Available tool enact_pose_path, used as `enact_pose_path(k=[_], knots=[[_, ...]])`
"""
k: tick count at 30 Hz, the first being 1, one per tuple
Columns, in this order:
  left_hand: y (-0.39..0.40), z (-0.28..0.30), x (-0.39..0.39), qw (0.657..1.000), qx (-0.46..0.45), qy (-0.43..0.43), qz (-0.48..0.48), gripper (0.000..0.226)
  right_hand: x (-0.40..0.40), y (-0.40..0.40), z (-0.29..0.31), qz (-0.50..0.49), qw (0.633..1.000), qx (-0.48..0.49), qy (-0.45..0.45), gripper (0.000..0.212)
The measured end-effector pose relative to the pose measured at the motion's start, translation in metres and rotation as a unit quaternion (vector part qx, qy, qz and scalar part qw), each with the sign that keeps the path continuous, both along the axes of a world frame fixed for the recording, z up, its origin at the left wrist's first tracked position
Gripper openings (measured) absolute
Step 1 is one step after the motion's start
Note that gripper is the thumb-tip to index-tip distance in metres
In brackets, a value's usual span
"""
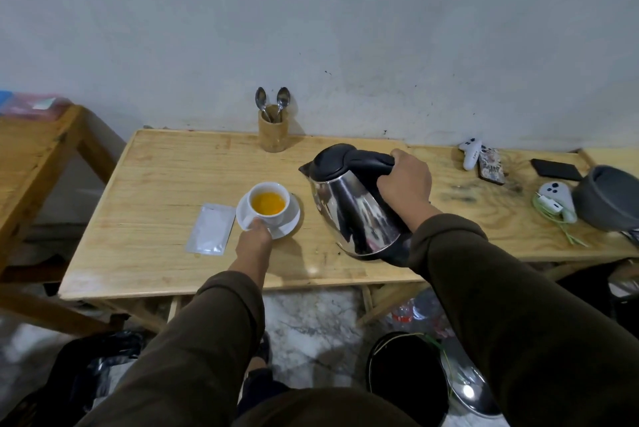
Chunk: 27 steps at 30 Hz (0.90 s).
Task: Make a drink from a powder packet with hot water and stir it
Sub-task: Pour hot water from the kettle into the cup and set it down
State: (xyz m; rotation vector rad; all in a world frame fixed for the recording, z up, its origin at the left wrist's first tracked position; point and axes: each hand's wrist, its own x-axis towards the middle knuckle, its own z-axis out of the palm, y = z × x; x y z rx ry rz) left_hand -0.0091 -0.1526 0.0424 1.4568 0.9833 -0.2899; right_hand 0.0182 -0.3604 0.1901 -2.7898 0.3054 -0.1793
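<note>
A white cup point(269, 215) holding orange liquid stands on a white saucer point(292, 219) near the middle of the wooden table point(166, 181). My left hand point(254, 240) grips the near side of the cup and saucer. My right hand point(404, 181) is closed around the black handle of a steel kettle point(349, 205), which stands just right of the cup with its spout pointing left. A silver powder packet point(211, 233) lies flat to the left of the saucer. Two spoons point(271, 105) stand in a wooden holder point(273, 131) at the back edge.
Game controllers point(471, 153), a phone point(490, 169), a black wallet point(556, 169) and a grey bowl point(605, 198) lie on the right of the table. Another wooden table point(31, 157) stands at the left. A black bin point(408, 378) sits on the floor below.
</note>
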Motion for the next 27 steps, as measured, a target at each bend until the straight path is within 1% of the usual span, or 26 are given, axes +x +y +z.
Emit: enact_pose_path(k=[5,10,13,16,18,21,24,27], knots=[[-0.012,-0.009,-0.004,0.999,0.039,-0.003,-0.018,0.061,-0.015,-0.028,-0.008,-0.108,0.988,0.102,-0.038,0.025],[-0.03,-0.015,-0.011,0.994,0.096,0.009,-0.048,0.067,-0.037,-0.054,-0.019,-0.198,0.955,0.204,-0.078,0.019],[-0.039,-0.022,-0.017,0.982,0.163,0.004,-0.094,0.07,-0.049,-0.068,-0.026,-0.249,0.929,0.254,-0.1,0.019],[-0.048,-0.024,-0.021,0.961,0.228,-0.012,-0.158,0.067,-0.059,-0.08,-0.034,-0.282,0.903,0.299,-0.124,0.023],[-0.053,-0.024,-0.025,0.947,0.255,-0.013,-0.196,0.062,-0.064,-0.087,-0.038,-0.299,0.887,0.325,-0.136,0.025],[-0.057,-0.024,-0.028,0.948,0.258,-0.012,-0.185,0.059,-0.067,-0.093,-0.045,-0.315,0.869,0.352,-0.148,0.029],[-0.059,-0.027,-0.031,0.939,0.276,-0.02,-0.206,0.06,-0.067,-0.096,-0.051,-0.323,0.864,0.356,-0.151,0.026],[-0.055,-0.031,-0.032,0.946,0.267,-0.028,-0.183,0.064,-0.068,-0.096,-0.054,-0.326,0.866,0.35,-0.146,0.025]])
